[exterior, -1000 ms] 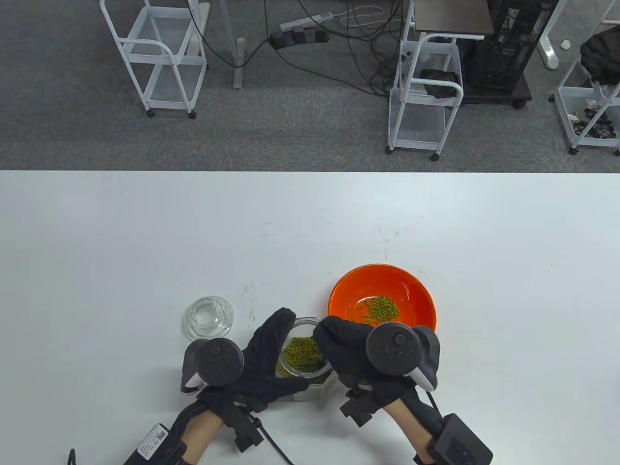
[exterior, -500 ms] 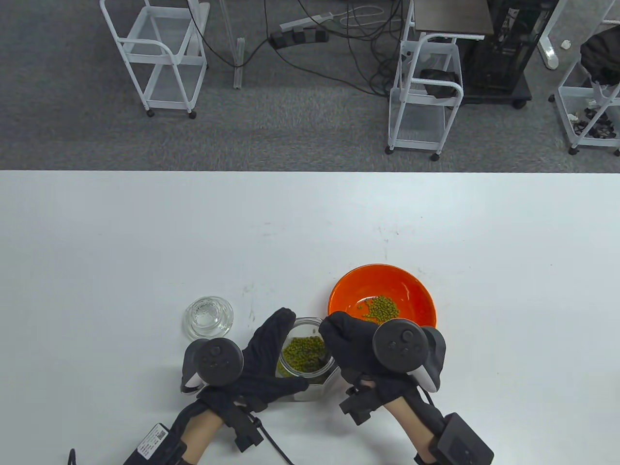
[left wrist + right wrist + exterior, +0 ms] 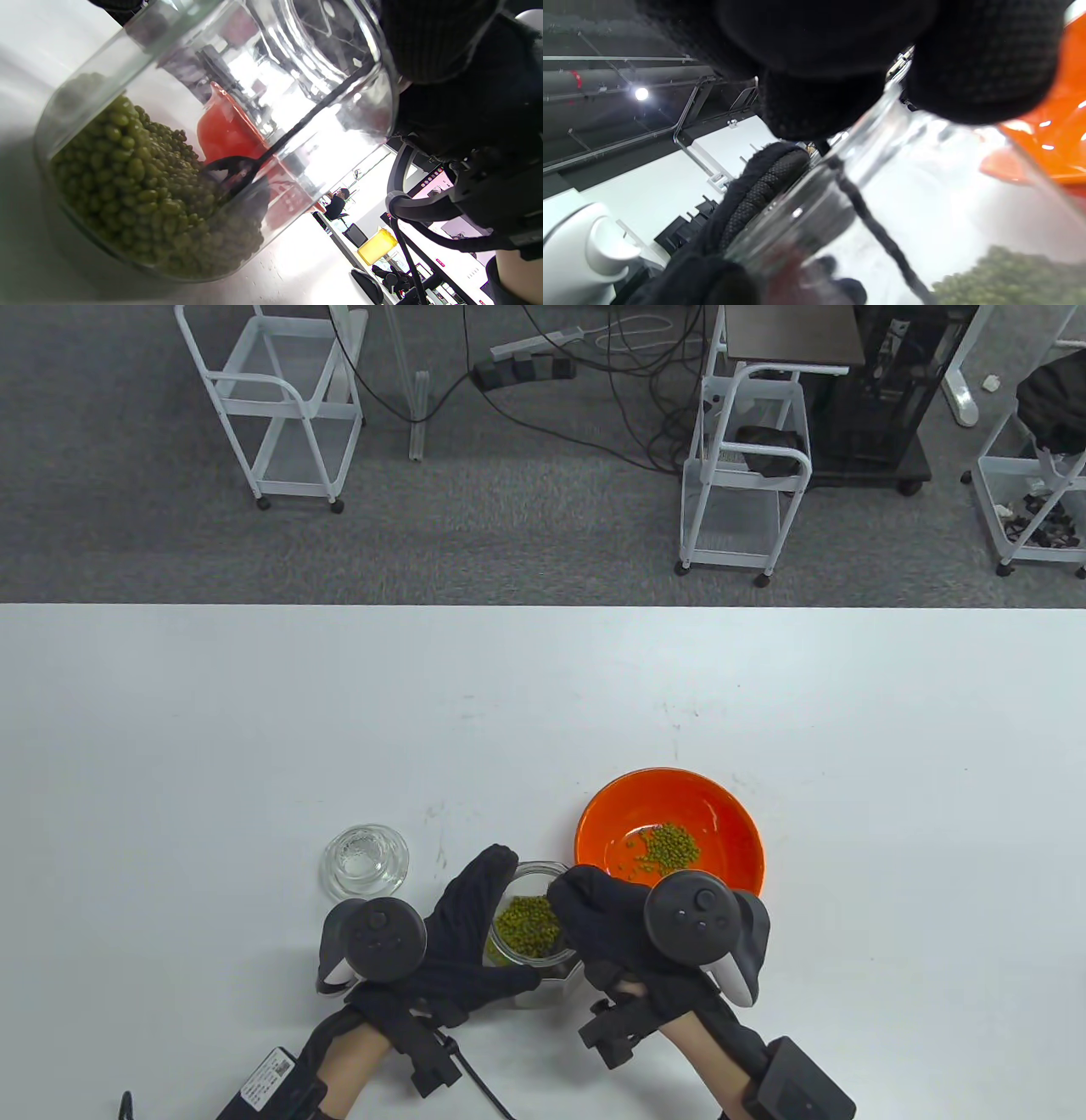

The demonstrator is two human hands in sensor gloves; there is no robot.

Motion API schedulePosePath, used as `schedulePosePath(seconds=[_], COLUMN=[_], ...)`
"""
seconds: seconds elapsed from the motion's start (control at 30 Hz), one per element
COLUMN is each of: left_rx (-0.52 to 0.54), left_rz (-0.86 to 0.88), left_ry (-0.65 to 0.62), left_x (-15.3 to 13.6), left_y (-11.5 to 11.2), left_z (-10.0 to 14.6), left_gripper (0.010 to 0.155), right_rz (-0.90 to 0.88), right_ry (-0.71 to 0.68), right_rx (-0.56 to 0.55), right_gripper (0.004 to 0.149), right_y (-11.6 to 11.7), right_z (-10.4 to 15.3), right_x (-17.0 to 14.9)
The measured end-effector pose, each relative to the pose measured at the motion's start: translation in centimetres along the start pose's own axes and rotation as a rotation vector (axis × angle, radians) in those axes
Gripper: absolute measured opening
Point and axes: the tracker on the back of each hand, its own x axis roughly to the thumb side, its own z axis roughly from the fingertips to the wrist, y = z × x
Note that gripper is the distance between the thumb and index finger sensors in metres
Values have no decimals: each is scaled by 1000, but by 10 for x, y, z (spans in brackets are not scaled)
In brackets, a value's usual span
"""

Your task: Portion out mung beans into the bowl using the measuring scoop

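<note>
Glass jar (image 3: 533, 931), scoop (image 3: 237, 173) in beans (image 3: 140, 190)

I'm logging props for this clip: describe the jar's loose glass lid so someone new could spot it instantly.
Start at the orange bowl near the white table's front edge, then go left past the glass jar of mung beans that the left hand holds. The glass lid lies alone beyond it: a small, round, clear disc, untouched by either hand.
</note>
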Motion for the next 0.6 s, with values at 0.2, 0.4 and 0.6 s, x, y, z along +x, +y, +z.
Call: schedulePosePath(seconds=[0.2,0.4,0.6], left_rx=[0,0,0], left_rz=[0,0,0], left_ry=[0,0,0], left_x=[0,0,0], left_y=[0,0,0], left_z=[0,0,0], left_gripper=[114,114,114], right_rz=[-86,-182,-264], right_ry=[66,102,149], right_rx=[30,38,36], right_gripper=[41,41,41], right_y=[1,4,3], right_z=[-1,-3,-4], right_x=[-9,-18,-25])
